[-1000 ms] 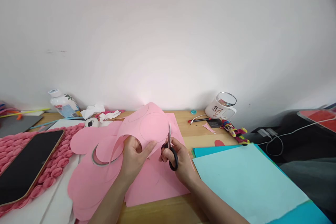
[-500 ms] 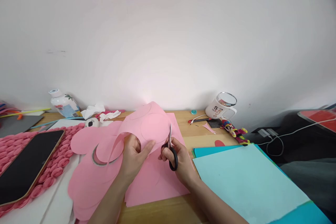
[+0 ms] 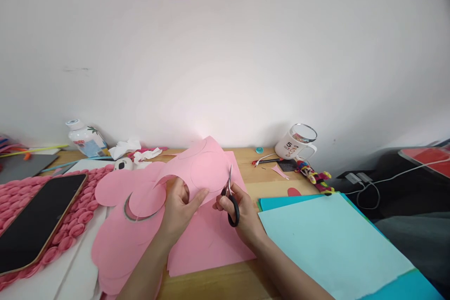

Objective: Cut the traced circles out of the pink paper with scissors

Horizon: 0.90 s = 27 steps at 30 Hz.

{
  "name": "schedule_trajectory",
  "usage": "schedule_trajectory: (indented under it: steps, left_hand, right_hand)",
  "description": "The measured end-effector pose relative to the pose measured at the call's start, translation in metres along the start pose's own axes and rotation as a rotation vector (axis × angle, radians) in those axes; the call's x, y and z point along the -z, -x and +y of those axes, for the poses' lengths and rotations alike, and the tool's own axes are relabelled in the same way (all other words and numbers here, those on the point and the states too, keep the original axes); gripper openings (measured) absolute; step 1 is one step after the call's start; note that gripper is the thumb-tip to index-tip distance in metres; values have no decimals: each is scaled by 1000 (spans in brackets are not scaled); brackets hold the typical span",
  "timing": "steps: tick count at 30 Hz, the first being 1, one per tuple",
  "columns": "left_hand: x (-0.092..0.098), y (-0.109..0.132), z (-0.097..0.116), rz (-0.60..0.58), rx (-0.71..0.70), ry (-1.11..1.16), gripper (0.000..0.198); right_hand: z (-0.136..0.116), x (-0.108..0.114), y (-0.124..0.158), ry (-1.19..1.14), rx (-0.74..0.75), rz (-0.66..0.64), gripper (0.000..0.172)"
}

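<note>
My left hand (image 3: 181, 206) pinches the lower edge of a pink paper sheet (image 3: 207, 166), which is raised and bent and has circles drawn on it. In my right hand (image 3: 242, 211) is a pair of black-handled scissors (image 3: 232, 208), its blades pointing up at the sheet's right side. My right fingers curl round the handles. Under both hands lies a stack of pink paper (image 3: 218, 253). Cut pink paper circles (image 3: 119, 243) pile up left of my left hand, with a roll of tape (image 3: 131, 216) partly covered among them.
A phone (image 3: 38, 215) rests on a pink braided mat (image 3: 75, 229) at left. Light blue paper sheets (image 3: 330, 239) lie at right. Along the wall stand a white bottle (image 3: 86, 138) and a mug (image 3: 295, 143), with a small doll (image 3: 314, 177) beside the mug.
The raised pink sheet has shifted slightly to the right. The scissors have moved a little to the right with my right hand; my left hand keeps its grip.
</note>
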<state>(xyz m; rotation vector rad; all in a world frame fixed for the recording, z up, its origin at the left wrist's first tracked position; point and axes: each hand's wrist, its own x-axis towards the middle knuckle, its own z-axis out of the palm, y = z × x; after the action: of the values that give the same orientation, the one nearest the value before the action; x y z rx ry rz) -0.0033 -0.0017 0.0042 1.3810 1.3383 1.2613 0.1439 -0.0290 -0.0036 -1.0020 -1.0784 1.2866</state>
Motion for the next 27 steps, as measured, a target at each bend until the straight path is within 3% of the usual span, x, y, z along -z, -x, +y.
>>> schedule_trajectory:
  steps: [3,9,20,27]
  left_hand:
    - [1,-1,0,-70,38,18,44]
    - [1,-2,3,-44,28,12,46]
    - [2,-3,6,-138,-26,158,27]
    - [2,-2,17,-189,-7,322,47]
  right_hand:
    - [0,0,-1,1,-12,5,32]
    - [5,1,0,-46,-3,-5,27]
    - [4,0,1,-67,-25,-17,23]
    - [11,3,1,-101,-22,-36,16]
